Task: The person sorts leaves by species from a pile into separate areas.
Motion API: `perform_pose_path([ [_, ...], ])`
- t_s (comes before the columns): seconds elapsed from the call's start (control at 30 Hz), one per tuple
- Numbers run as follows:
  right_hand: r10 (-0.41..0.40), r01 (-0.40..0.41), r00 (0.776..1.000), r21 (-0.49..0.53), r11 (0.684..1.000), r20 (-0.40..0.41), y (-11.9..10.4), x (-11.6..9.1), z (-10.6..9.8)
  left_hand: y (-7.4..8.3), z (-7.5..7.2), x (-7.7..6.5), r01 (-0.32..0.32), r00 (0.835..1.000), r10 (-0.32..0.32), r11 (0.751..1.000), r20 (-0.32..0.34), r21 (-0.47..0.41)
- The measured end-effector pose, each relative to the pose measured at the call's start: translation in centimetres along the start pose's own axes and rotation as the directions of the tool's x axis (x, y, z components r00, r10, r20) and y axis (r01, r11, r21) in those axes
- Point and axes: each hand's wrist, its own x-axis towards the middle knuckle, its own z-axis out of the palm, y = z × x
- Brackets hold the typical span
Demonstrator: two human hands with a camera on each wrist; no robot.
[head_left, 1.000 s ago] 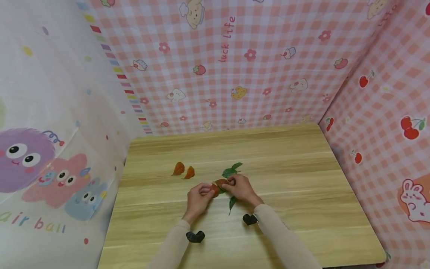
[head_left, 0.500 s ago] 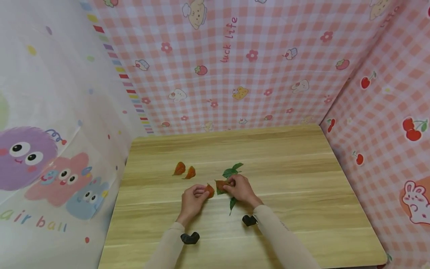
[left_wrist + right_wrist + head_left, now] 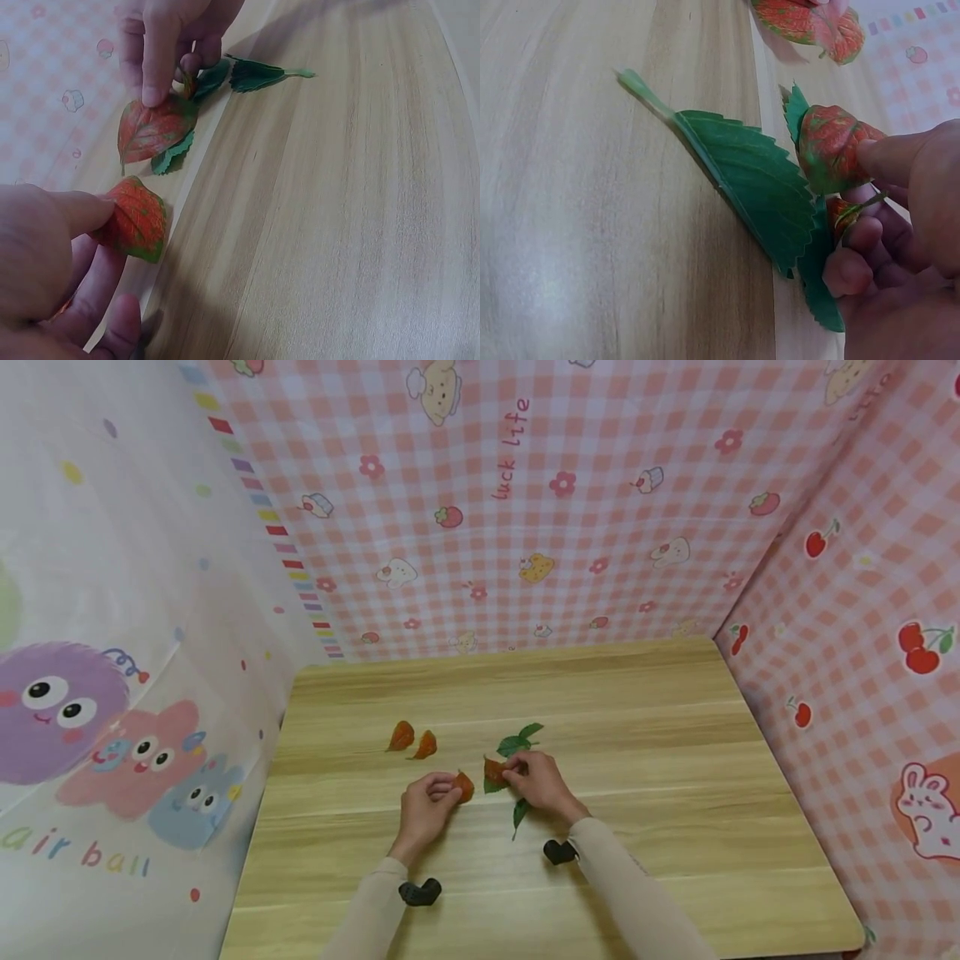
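My left hand (image 3: 426, 806) pinches a red-orange leaf with green edges (image 3: 135, 221) between thumb and fingers, just above the table. To its right, my right hand (image 3: 542, 783) pinches another red leaf (image 3: 832, 150) by its edge. A further small piece of red leaf with a green stem (image 3: 842, 214) shows by the curled lower fingers of that hand; how it is held is partly hidden. Around the right hand lie several green serrated leaves: one behind it (image 3: 513, 745), one with a thick stalk in front (image 3: 742, 176). A gap separates the two held red leaves.
Two orange leaves, a larger one (image 3: 401, 735) and a smaller one (image 3: 425, 745), lie at the back left of the wooden table (image 3: 637, 718). Checked cloth (image 3: 487, 543) hangs behind the table. A black device sits at each wrist.
My left hand has drawn left with its red leaf, which overlapped the other one a second ago and is now apart. My right hand has stayed almost in place.
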Motion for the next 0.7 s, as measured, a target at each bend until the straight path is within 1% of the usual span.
perform_pose_path([
  [0.03,-0.018,0.018,1.000,0.008,1.000,0.002,-0.2,-0.2,-0.2,0.0,-0.1,0.0,0.000,1.000,0.000,1.000,-0.002,0.001],
  [0.1,-0.038,0.038,0.999,0.029,0.999,0.006,-1.5,-0.7,-0.9,0.0,-0.2,-0.1,0.005,1.000,-0.005,1.000,-0.006,0.002],
  [0.17,-0.021,0.020,1.000,0.043,0.999,0.009,-3.2,-1.1,-1.7,0.0,-0.3,-0.1,0.020,1.000,-0.020,1.000,-0.012,0.000],
  [0.23,-0.003,0.002,1.000,0.041,0.999,0.017,-4.1,-1.3,-2.1,-0.1,-0.4,-0.1,0.032,0.999,-0.032,0.999,-0.017,-0.002],
  [0.27,0.023,-0.024,1.000,0.044,0.999,0.021,-4.9,-1.5,-2.5,-0.1,-0.5,-0.1,0.036,0.999,-0.036,0.999,-0.019,-0.006],
  [0.33,0.059,-0.061,0.998,0.044,0.997,0.031,-5.5,-1.6,-2.7,-0.2,-0.6,-0.1,0.034,0.999,-0.034,0.999,-0.021,-0.014],
  [0.43,0.093,-0.095,0.995,0.037,0.995,0.043,-6.0,-1.6,-3.0,-0.5,-0.9,-0.3,0.007,1.000,-0.008,0.999,-0.022,-0.034],
  [0.53,0.109,-0.111,0.993,0.041,0.993,0.044,-6.2,-1.7,-3.2,-1.0,-1.3,-0.5,-0.041,0.999,0.039,0.997,-0.028,-0.059],
  [0.57,0.111,-0.113,0.993,0.040,0.993,0.046,-6.2,-1.7,-3.3,-1.7,-1.3,-0.3,-0.085,0.996,0.083,0.993,-0.031,-0.083],
  [0.6,0.111,-0.113,0.993,0.044,0.993,0.045,-6.2,-1.7,-3.4,-1.8,-1.4,-0.3,-0.102,0.994,0.099,0.991,-0.036,-0.088],
  [0.67,0.105,-0.107,0.994,0.053,0.993,0.039,-6.2,-1.8,-3.6,-1.9,-1.6,-0.4,-0.115,0.993,0.112,0.989,-0.043,-0.088],
  [0.7,0.101,-0.103,0.994,0.057,0.993,0.036,-6.2,-1.8,-3.6,-1.8,-1.7,-0.4,-0.100,0.994,0.096,0.991,-0.046,-0.085],
])
